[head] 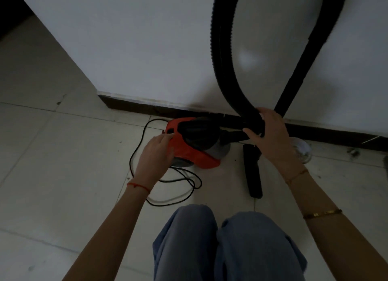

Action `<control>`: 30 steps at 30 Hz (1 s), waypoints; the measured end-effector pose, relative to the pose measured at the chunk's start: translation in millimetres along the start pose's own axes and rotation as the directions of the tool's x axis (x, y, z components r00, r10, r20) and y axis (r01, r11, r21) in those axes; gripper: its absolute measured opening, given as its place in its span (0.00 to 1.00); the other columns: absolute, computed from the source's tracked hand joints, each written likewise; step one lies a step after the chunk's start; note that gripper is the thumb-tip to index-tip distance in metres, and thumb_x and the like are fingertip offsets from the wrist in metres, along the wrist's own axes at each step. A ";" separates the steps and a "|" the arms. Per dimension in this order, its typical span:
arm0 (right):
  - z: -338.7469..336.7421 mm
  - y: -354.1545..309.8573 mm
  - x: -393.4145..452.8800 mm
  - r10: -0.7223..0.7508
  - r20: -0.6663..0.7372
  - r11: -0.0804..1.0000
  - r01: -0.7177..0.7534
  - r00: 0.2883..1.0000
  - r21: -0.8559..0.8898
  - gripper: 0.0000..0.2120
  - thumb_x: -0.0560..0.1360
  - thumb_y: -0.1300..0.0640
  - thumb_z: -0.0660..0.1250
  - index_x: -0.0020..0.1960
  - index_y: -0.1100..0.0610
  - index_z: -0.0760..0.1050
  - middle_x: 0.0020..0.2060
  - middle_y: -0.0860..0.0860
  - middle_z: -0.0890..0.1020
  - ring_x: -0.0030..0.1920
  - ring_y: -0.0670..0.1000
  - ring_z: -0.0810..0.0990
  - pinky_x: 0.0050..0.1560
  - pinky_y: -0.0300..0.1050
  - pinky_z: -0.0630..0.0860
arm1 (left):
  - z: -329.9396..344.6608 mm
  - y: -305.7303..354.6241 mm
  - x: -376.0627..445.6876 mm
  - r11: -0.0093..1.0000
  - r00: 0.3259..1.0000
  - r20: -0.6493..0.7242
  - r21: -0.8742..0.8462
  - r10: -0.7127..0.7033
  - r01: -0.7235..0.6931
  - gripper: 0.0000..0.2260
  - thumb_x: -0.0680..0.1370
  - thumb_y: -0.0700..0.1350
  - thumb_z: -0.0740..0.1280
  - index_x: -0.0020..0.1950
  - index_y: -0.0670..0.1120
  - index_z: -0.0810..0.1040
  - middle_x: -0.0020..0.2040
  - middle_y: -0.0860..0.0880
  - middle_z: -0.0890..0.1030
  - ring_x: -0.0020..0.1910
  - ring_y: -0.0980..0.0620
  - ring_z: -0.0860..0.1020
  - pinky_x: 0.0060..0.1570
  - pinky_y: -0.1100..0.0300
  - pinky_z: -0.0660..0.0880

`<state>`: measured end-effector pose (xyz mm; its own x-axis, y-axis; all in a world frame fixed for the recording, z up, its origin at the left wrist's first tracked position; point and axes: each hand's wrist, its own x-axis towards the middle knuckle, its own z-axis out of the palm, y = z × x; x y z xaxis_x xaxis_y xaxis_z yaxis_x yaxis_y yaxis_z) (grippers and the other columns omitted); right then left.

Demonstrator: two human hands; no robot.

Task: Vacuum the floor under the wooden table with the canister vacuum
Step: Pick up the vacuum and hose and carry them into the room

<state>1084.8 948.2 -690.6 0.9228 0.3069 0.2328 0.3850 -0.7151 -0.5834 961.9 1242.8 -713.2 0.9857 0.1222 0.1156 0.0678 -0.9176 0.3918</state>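
Knees [210, 238] crouch near the wall-side vacuum [195, 146]; left hand [155, 155] rests spread on it, right hand [266, 131] clamps the hose [222, 71].

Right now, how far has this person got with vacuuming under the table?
Barely begun. The orange canister vacuum sits by the wall, its power cord loose on the floor. In hand: the right hand grips the black hose; the left hand touches the canister. A nozzle lies unattached. No wooden table is in view, so all vacuuming remains.
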 end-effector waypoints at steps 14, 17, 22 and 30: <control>-7.1 -7.7 37.4 -0.228 -0.088 0.973 0.231 0.970 0.021 0.26 0.71 0.45 0.71 0.63 0.59 0.72 0.56 0.54 0.77 0.58 0.53 0.75 0.62 0.46 0.71 | 5.5 -3.7 95.4 0.994 0.995 -0.025 0.036 0.102 -0.101 0.19 0.75 0.38 0.66 0.67 0.41 0.73 0.61 0.42 0.77 0.60 0.43 0.75 0.60 0.50 0.73; -8.5 -7.6 50.4 -0.299 -0.099 0.954 0.297 0.949 -0.043 0.21 0.73 0.45 0.69 0.58 0.59 0.74 0.51 0.53 0.78 0.54 0.53 0.77 0.57 0.48 0.74 | 6.2 -6.8 128.1 0.993 0.994 -0.009 0.049 0.110 -0.109 0.18 0.76 0.38 0.65 0.67 0.41 0.73 0.60 0.42 0.78 0.59 0.43 0.76 0.59 0.51 0.73; -3.0 1.7 61.5 -0.268 -0.122 0.963 0.264 0.956 -0.043 0.19 0.73 0.45 0.69 0.56 0.59 0.75 0.49 0.52 0.79 0.52 0.53 0.78 0.55 0.48 0.75 | 28.1 -5.3 167.4 0.989 0.990 0.045 0.050 0.134 -0.137 0.16 0.78 0.40 0.64 0.66 0.41 0.74 0.59 0.43 0.78 0.59 0.43 0.76 0.59 0.51 0.72; 4.0 8.1 64.6 0.061 -0.344 0.995 -0.083 0.937 -0.050 0.42 0.62 0.49 0.75 0.70 0.62 0.62 0.68 0.58 0.67 0.70 0.58 0.64 0.70 0.58 0.62 | 67.8 0.7 155.9 0.986 0.983 0.094 0.038 0.157 -0.161 0.17 0.79 0.50 0.62 0.66 0.46 0.74 0.61 0.47 0.78 0.59 0.47 0.75 0.60 0.56 0.71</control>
<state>1147.5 964.7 -683.4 0.8927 0.0276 0.4499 0.3068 -0.7685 -0.5616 1126.1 1235.5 -756.8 0.9942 -0.0592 0.0894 -0.0858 -0.9389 0.3334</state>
